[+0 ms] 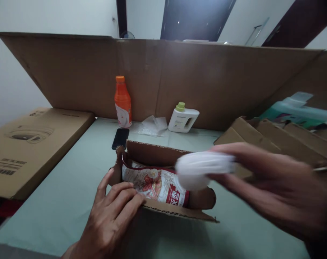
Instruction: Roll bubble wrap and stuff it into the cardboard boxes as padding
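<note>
A small open cardboard box [176, 214] sits on the table in front of me. Inside it lies a red and white printed food packet [155, 185]. My left hand [112, 207] grips the box's near left corner, its fingers over the near wall and the tips close to the packet. Above the box's right end, my right hand [268, 180] pinches a soft-looking white bundle [203, 167] between thumb and fingers. Motion blurs both the bundle and that hand, so its exact kind does not show.
Behind the box stand an orange bottle [123, 104] and a white jug with a green cap [183, 118]. A phone [120, 139] and clear plastic wrap [154, 126] lie nearby. A large flat carton [39, 144] is at left; a teal-liquid container [298, 111] is at right.
</note>
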`<state>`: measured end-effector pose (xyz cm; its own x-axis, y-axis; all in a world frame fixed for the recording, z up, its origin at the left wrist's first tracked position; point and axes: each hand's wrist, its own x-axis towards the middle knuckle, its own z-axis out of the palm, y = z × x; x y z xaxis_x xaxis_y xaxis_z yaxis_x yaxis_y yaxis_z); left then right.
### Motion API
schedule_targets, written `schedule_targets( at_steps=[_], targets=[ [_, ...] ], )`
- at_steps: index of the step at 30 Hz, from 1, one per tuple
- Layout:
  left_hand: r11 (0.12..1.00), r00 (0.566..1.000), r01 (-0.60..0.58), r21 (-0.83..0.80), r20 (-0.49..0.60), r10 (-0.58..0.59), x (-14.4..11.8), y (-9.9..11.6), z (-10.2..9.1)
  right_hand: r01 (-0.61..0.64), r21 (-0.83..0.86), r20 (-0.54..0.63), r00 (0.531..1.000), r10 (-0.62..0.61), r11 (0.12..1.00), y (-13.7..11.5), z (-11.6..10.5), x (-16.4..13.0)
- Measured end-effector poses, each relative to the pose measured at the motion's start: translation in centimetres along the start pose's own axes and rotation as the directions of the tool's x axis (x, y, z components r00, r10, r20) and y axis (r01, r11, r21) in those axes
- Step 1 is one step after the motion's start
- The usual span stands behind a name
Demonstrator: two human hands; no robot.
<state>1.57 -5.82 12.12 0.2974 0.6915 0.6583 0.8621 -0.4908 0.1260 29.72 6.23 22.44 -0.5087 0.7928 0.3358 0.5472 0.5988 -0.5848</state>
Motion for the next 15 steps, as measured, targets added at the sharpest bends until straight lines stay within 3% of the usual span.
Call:
schedule_targets(
  at_steps=[1, 3, 5, 7, 9, 11, 13, 15],
  targets=[
    [1.0, 1.0, 0.002, -0.002, -0.019, -0.003, -0.2, -0.1, 0.2, 0.134, -0.057, 0.185, 0.975, -0.122, 0.989, -1.3, 1.3, 2.1],
    [1.0, 0.998, 0.019, -0.018, -0.058, -0.02, -0.5, -0.1, 0.6, 0.333, -0.15, 0.48, 0.848, -0.226, 0.931, -3.2, 4.3, 5.3],
    [0.999, 0.996, 0.013, -0.036, -0.085, -0.016, -0.7, -0.1, 0.9, 0.432, -0.211, 0.646, 0.735, -0.207, 0.877, -4.0, 7.5, 6.8],
    [0.999, 0.995, 0.009, -0.047, -0.097, -0.013, -0.8, 0.0, 1.1, 0.446, -0.254, 0.708, 0.69, -0.15, 0.858, -3.9, 9.9, 7.1],
    [0.999, 0.994, 0.012, -0.049, -0.106, -0.017, -0.8, 0.2, 1.2, 0.418, -0.251, 0.685, 0.714, -0.145, 0.873, -3.5, 10.9, 6.9],
    [0.998, 0.988, 0.055, -0.044, -0.141, -0.061, -1.0, 0.4, 1.1, 0.381, -0.198, 0.62, 0.762, -0.186, 0.903, -3.0, 10.1, 6.5],
    [0.99, 0.963, 0.141, -0.027, -0.228, -0.144, -1.4, 0.6, 1.0, 0.347, -0.132, 0.503, 0.83, -0.239, 0.929, -2.1, 7.6, 5.6],
    [0.965, 0.913, 0.253, -0.062, -0.315, -0.26, -2.2, 0.5, 1.0, 0.255, -0.129, 0.329, 0.923, -0.201, 0.958, -0.7, 4.1, 3.8]
  ],
)
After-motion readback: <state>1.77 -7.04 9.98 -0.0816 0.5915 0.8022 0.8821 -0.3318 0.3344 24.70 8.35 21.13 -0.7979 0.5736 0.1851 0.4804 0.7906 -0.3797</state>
